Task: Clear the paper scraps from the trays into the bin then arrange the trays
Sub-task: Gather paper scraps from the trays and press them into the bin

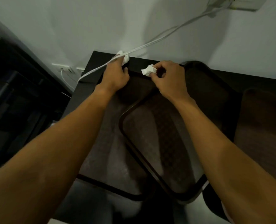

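Over dark speckled trays (138, 143), each hand's fingers pinch a crumpled white paper scrap: left hand (116, 75), right hand (169, 78)

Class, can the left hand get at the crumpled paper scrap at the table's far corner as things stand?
Probably yes: the left hand already has its fingers on the paper scrap, and only the white cable runs beside it.

A dark table (255, 81) stands against a pale wall (85, 26). A white cable (158, 40) runs from a wall socket (242, 3) at the far right, slanting down across the table's far left corner and off its left edge. Lower on the wall at the left sits another socket (64, 68) with a thin white lead plugged in. Dark furniture (12, 102) fills the left side.
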The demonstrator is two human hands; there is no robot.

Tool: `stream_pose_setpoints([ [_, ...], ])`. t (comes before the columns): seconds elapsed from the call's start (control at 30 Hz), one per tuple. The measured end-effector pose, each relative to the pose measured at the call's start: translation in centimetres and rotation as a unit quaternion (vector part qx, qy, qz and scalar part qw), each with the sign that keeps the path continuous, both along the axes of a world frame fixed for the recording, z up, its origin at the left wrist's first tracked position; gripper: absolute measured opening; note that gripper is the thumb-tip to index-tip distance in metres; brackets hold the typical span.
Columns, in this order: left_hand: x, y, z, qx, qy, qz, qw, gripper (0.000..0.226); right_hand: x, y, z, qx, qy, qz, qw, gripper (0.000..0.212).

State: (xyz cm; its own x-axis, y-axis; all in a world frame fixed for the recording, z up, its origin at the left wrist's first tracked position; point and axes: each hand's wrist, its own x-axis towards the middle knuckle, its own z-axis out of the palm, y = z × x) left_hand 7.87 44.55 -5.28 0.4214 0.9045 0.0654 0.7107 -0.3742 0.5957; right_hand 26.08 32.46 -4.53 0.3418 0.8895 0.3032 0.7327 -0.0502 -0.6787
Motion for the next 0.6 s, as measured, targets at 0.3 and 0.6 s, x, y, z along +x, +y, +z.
stream_pose_setpoints([
  [0.3, 3.0, 3.9, -0.3, 0.042, 0.114, 0.055, 0.991, 0.031, 0.6, 0.0, -0.8, 0.002, 0.017, 0.000, 1.000, 0.017],
  [0.6, 2.9, 3.5, -0.7, 0.073, 0.013, 0.081, 0.994, 0.019, 0.4, -0.6, -1.0, -0.002, 0.031, -0.020, 0.999, 0.016],
])
